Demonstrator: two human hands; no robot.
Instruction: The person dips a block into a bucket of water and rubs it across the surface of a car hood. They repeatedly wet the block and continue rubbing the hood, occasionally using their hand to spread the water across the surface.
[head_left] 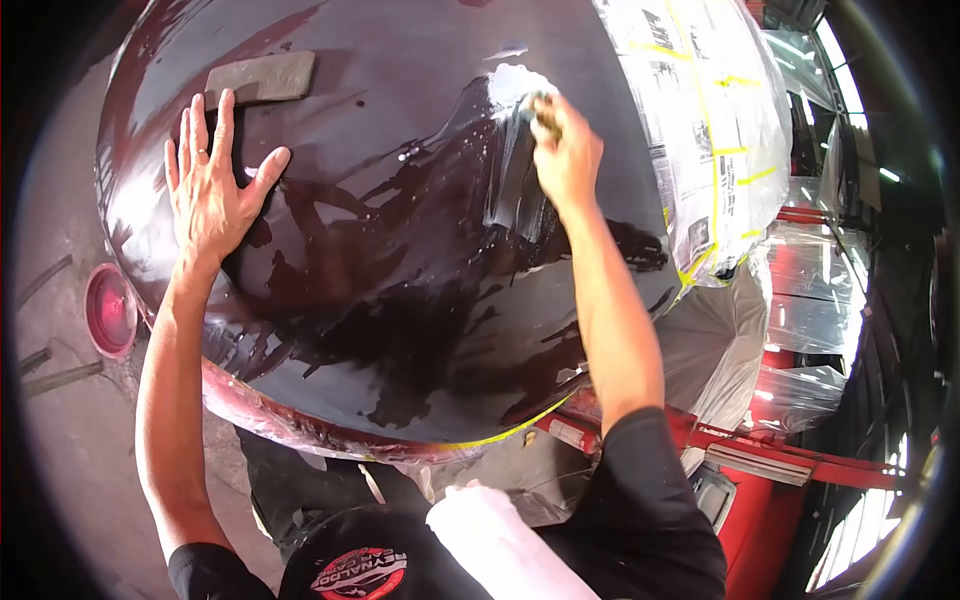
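Note:
A large, dark, wet car panel curves out before me, streaked with water and dull patches. My left hand lies flat on its left side, fingers spread, with the fingertips by a grey-brown rectangular block, perhaps a sanding block. Up and to the right, my right hand is closed on a small brownish pad whose exact kind I cannot make out; the fingers cover most of it. Beside the pad sits a patch of white foam, and pale streaks run down from it.
Paper and plastic sheeting with yellow tape covers the right side. A pinkish-red bucket stands on the floor at left. Red metal framework is at lower right. A white cloth hangs close to my body.

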